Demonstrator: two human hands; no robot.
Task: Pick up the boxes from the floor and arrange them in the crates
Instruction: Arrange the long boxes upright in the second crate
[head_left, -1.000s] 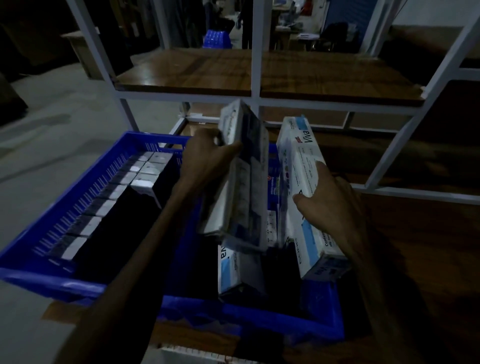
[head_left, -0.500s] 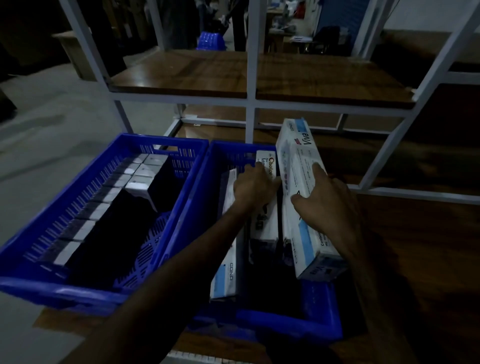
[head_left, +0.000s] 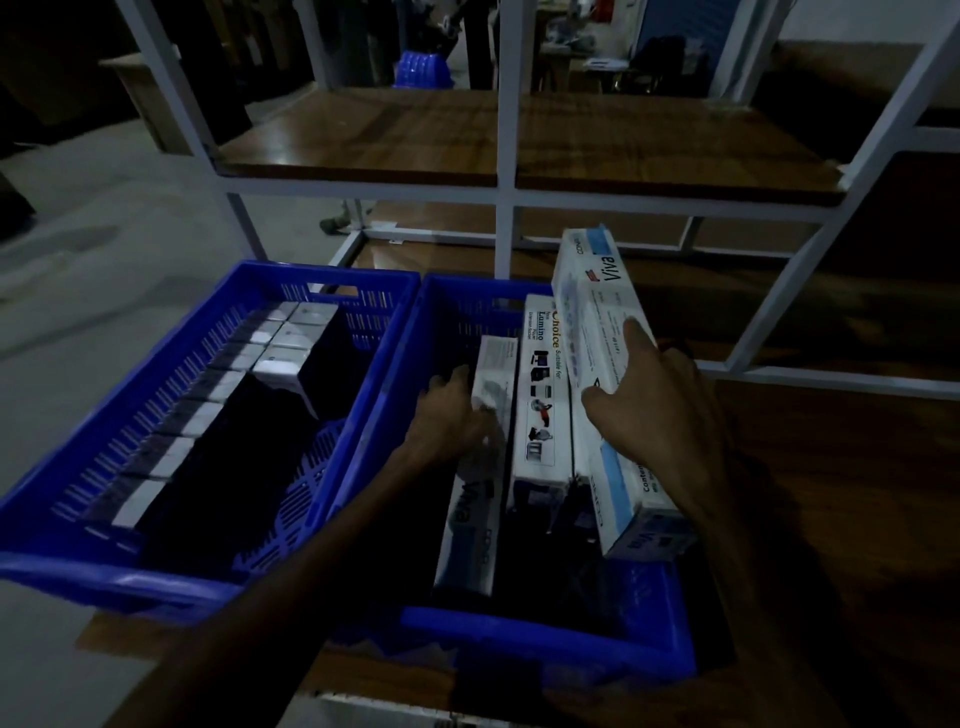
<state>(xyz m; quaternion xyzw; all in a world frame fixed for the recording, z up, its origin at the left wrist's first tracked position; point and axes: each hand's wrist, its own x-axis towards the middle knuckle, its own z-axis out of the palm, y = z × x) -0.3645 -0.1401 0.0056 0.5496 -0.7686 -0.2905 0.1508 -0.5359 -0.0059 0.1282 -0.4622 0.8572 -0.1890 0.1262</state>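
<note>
the head view shows the left hand (head_left: 451, 415) holding a box (head_left: 480, 462) and the right hand (head_left: 654, 410) flat on the tilted big box (head_left: 605, 374), fitting both in the crate (head_left: 545, 636).

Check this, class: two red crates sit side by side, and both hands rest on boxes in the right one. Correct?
Not quite: the crates are blue, not red, as the head view shows. The rest holds: left hand and right hand are on boxes in the right one.

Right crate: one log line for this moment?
right crate: three boxes on edge | left hand: grips leftmost box | right hand: on Viva box
</note>
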